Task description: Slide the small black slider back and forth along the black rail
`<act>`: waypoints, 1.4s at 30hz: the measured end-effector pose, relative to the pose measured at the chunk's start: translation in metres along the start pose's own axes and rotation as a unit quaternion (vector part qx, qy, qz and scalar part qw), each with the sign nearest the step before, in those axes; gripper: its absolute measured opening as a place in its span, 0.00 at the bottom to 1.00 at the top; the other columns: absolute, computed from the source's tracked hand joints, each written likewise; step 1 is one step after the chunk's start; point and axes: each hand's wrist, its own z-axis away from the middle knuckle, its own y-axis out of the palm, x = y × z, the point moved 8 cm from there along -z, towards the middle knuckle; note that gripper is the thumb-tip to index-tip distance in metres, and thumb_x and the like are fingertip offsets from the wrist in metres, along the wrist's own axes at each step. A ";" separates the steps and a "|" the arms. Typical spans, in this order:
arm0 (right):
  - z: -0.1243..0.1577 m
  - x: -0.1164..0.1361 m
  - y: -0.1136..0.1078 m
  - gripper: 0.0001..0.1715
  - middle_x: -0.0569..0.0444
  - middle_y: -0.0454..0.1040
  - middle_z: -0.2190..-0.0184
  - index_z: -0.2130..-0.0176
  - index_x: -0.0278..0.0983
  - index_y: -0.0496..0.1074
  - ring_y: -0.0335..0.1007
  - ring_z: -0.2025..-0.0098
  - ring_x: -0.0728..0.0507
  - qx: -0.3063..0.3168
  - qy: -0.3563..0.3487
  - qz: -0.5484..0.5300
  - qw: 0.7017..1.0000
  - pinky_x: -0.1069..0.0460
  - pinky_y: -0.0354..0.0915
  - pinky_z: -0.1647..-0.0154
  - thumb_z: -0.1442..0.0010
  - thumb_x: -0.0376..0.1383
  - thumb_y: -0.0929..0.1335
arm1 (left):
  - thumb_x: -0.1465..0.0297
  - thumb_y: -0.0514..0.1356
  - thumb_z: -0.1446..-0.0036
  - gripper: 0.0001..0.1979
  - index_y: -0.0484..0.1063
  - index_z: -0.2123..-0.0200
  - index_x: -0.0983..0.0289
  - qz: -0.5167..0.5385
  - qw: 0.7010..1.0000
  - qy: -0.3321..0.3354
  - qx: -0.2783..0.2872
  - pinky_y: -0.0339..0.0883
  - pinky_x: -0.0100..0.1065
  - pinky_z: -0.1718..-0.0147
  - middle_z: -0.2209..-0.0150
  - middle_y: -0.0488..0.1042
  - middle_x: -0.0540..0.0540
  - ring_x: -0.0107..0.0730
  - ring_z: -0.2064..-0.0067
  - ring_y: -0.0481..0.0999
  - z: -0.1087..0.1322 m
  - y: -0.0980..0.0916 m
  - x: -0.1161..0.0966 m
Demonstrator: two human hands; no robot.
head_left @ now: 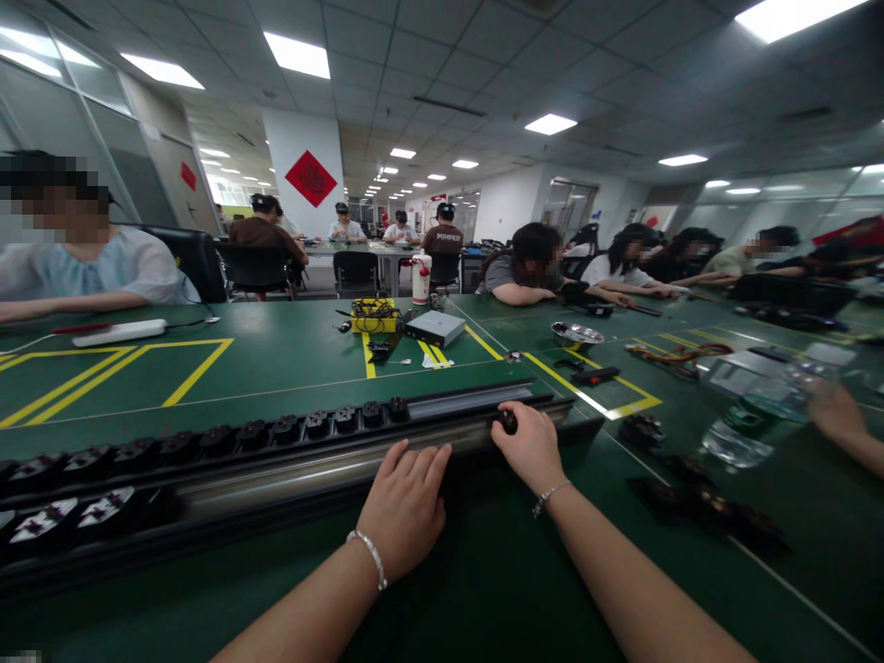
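Observation:
A long black metal rail (290, 465) lies across the green table in front of me, with a row of several black socket modules (276, 428) set into its far channel. My left hand (404, 506) rests on the rail's near edge, fingers together and flat. My right hand (529, 447) is closed in a pinch on a small black part (509, 422) at the rail's channel, near the right end. More black modules (52, 520) sit in the near channel at the left.
Loose black parts (704, 511) lie on the table (290, 368) to the right, beside a plastic water bottle (750, 405) and another person's hand (839, 414). A yellow box (374, 316), grey box (435, 327) and metal bowl (576, 333) sit farther back. Several people sit around.

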 end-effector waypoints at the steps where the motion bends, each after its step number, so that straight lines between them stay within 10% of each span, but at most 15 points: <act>1: 0.000 0.000 0.000 0.14 0.52 0.73 0.62 0.63 0.39 0.70 0.66 0.56 0.42 0.000 0.001 0.000 1.000 0.45 0.53 0.50 0.50 0.38 0.62 | 0.70 0.53 0.48 0.28 0.55 0.42 0.62 -0.001 1.000 -0.002 0.001 0.44 0.44 0.41 0.49 0.69 0.54 0.34 0.49 0.66 0.000 0.000 0.000; 42: -0.001 -0.005 0.000 0.16 0.51 0.73 0.62 0.59 0.38 0.69 0.67 0.57 0.42 -0.005 0.007 -0.005 1.000 0.46 0.57 0.52 0.50 0.37 0.62 | 0.71 0.53 0.48 0.28 0.56 0.42 0.61 0.003 1.000 -0.004 -0.002 0.46 0.45 0.41 0.49 0.69 0.55 0.36 0.49 0.66 0.000 0.000 0.000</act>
